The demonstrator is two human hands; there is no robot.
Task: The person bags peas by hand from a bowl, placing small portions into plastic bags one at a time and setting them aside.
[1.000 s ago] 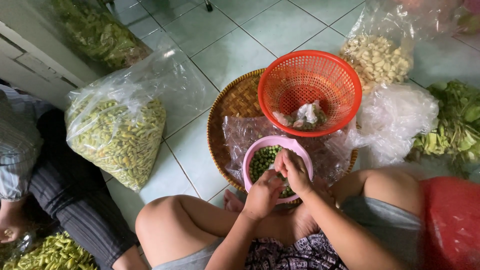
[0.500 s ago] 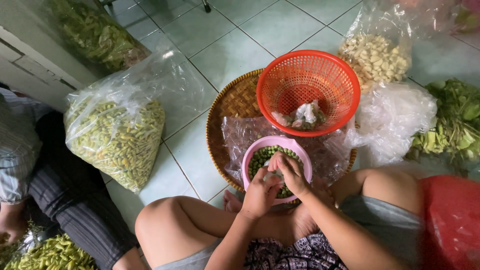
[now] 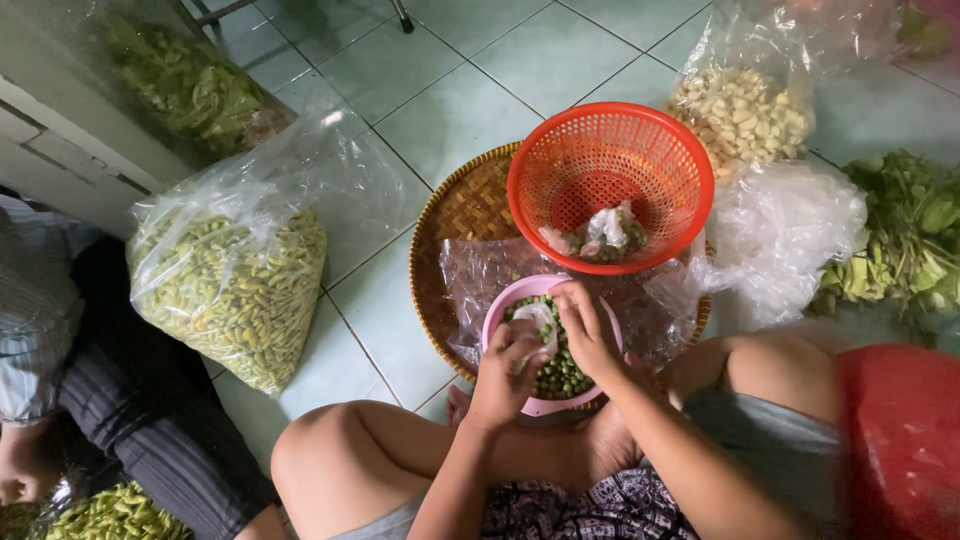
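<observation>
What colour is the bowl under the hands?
Pink bowl, seen in the head view.

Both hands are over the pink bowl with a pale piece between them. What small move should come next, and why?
Probably free the pale piece and drop it into the orange basket. The left hand and right hand pinch it over the pink bowl of green seeds, and similar pale scraps already lie in that basket.
</observation>
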